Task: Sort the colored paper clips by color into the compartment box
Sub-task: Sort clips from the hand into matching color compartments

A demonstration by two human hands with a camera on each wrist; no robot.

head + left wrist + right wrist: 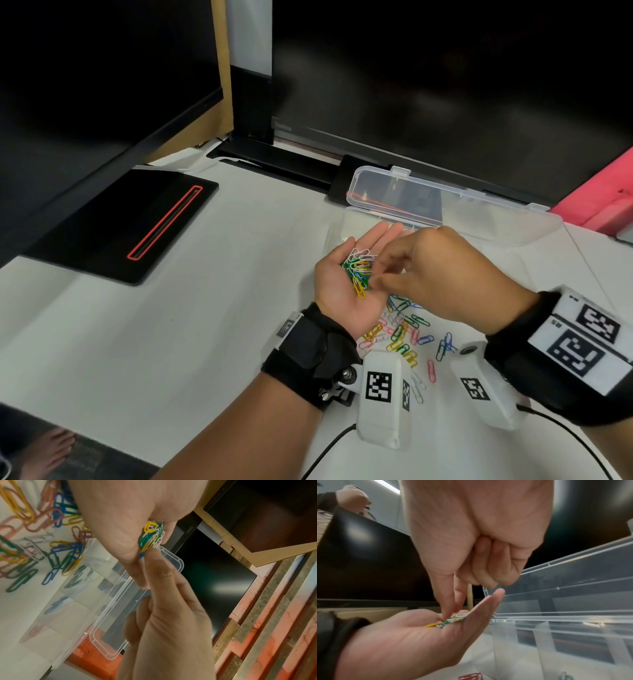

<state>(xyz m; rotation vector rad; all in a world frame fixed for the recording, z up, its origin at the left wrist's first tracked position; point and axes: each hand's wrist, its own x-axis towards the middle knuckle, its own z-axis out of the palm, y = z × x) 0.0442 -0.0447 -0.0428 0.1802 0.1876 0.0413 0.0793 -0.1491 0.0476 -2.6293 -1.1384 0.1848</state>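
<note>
The white tags on the right wrist band read "R4" and "R5"; no other writing is legible; the clear compartment box [455,219] stands open at the far right of the worktop [205,308], its contents too blurred to tell; the left hand [346,274] lies palm up, fingers straight, cradling a small heap of paper clips [359,272]; the right hand [442,274] pinches into that heap with thumb and forefinger, other fingers curled; loose clips [407,332] lie scattered on the near worktop below both hands.

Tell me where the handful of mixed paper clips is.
In the head view, the small bunch of coloured wire paper clips lies on the upturned left hand, near the clear plastic compartment box.
</note>
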